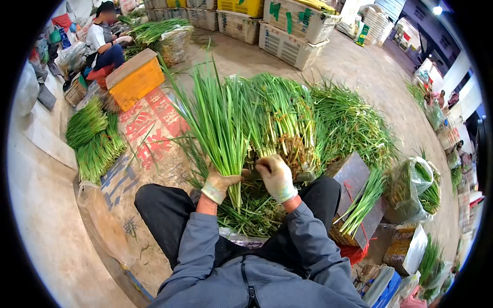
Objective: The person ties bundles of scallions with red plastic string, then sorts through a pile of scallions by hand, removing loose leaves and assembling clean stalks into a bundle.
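Note:
My gloved left hand (217, 185) is wrapped round the lower stalks of a bunch of garlic chives (218, 123), held nearly upright with its leaves fanning away from me. Beside it, my gloved right hand (276, 177) has its fingers curled together in front of a large untrimmed pile of chives (280, 115). Whatever it pinches, if anything, is too small to make out. Brownish root ends on that pile face me. Between my knees lies a heap of loose green leaves (251, 210).
At right, a box (354, 197) carries a small chive bunch (364, 200); a stuffed plastic bag (411, 190) stands beyond. Tied bundles (97, 141) lie at left near an orange box (135, 79). Another person (105, 43) sits far left. Stacked crates (292, 43) stand behind.

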Tool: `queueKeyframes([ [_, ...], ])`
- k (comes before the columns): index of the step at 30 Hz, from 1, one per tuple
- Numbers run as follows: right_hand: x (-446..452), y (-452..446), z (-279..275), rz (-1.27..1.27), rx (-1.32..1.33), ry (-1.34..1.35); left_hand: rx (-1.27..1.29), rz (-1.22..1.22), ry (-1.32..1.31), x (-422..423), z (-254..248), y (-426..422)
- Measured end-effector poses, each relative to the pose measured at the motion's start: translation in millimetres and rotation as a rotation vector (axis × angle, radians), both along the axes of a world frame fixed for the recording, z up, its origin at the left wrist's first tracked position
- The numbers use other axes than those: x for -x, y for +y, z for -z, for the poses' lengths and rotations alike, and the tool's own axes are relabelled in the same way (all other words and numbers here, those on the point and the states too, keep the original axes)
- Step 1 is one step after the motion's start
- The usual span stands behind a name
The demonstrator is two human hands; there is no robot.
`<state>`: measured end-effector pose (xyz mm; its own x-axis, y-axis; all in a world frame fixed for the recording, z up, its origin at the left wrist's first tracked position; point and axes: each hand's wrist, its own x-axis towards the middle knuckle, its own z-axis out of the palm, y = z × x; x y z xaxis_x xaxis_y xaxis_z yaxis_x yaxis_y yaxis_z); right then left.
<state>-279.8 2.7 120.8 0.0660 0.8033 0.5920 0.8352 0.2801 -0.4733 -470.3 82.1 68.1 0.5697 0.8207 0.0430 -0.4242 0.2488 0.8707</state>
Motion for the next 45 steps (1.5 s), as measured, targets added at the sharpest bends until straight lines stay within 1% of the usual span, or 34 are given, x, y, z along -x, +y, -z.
queueKeyframes([
  [1,7,-1,0,0.000,0.115,0.202,-0.021,-0.003,0.008,-1,0,-1],
  [2,14,0,0,-0.002,0.088,0.187,-0.023,0.003,0.010,-2,0,-1],
  [4,21,5,-3,-0.032,0.047,0.090,-0.208,-0.045,0.365,-1,3,0],
  [5,24,8,-2,-0.009,0.038,-0.004,-0.270,-0.051,0.360,-5,11,3],
  [6,25,10,1,-0.008,0.036,-0.002,-0.272,-0.050,0.362,-5,16,2],
  [8,27,14,8,0.013,0.185,-0.030,-0.320,-0.086,0.350,-8,3,-2],
  [9,26,14,11,-0.003,0.200,-0.018,-0.326,-0.055,0.381,-7,-4,-3],
  [13,28,12,12,0.014,0.231,-0.038,-0.314,-0.078,0.341,-8,20,0],
  [15,27,14,14,-0.005,0.222,-0.059,-0.525,-0.099,0.445,-8,32,6],
  [16,27,14,15,-0.030,0.216,-0.083,-0.523,-0.098,0.447,-7,30,4],
  [18,27,17,17,-0.027,0.227,-0.087,-0.689,-0.153,0.507,-6,25,3],
  [19,26,18,18,-0.026,0.238,-0.092,-0.690,-0.153,0.507,-7,25,5],
  [21,23,19,20,-0.026,0.199,-0.062,-0.465,-0.032,0.596,-11,27,6],
  [22,21,20,21,-0.031,0.162,-0.032,-0.462,-0.036,0.594,-10,13,0],
  [23,19,20,11,-0.021,0.183,0.002,-0.349,-0.054,0.489,-8,-13,-12],
  [24,15,20,12,-0.024,0.114,0.053,-0.236,-0.072,0.384,-6,-28,-19],
  [25,14,18,6,0.029,0.136,0.155,-0.204,-0.086,0.300,-6,-15,-17],
  [26,12,16,-2,0.083,0.156,0.259,-0.202,-0.088,0.301,-6,-6,-13],
  [27,5,11,-7,0.091,0.064,0.196,-0.160,-0.044,0.276,-6,2,-10],
  [29,-10,5,11,0.141,0.002,0.346,-0.120,0.003,0.249,-5,-1,-9],
  [30,-16,1,18,0.177,0.089,0.508,-0.080,0.000,0.198,-4,-7,-11],
  [31,-16,-6,11,0.179,0.169,0.444,-0.039,0.000,0.147,-5,-11,-12],
  [32,-13,-11,6,0.091,0.104,0.291,-0.041,0.009,0.145,-6,-11,-11],
  [34,-5,-13,8,0.039,0.110,0.199,-0.265,-0.002,0.305,-8,-11,-8],
  [36,5,-10,3,0.039,0.112,0.141,-0.245,0.023,0.292,-10,-5,-10],
  [38,10,-6,1,0.030,0.161,0.057,-0.233,-0.006,0.356,-12,-10,-15],
  [39,11,-3,2,0.032,0.169,-0.006,-0.349,-0.032,0.446,-14,-6,-14],
  [40,10,0,7,0.033,0.167,-0.004,-0.352,-0.031,0.447,-14,0,-12],
  [42,8,5,16,0.010,0.279,-0.094,-0.463,-0.009,0.502,-14,12,-8],
  [43,9,5,15,0.026,0.274,-0.128,-0.388,-0.008,0.436,-16,11,-11],
  [45,9,5,14,0.015,0.284,-0.154,-0.387,-0.011,0.444,-16,10,-13],
])
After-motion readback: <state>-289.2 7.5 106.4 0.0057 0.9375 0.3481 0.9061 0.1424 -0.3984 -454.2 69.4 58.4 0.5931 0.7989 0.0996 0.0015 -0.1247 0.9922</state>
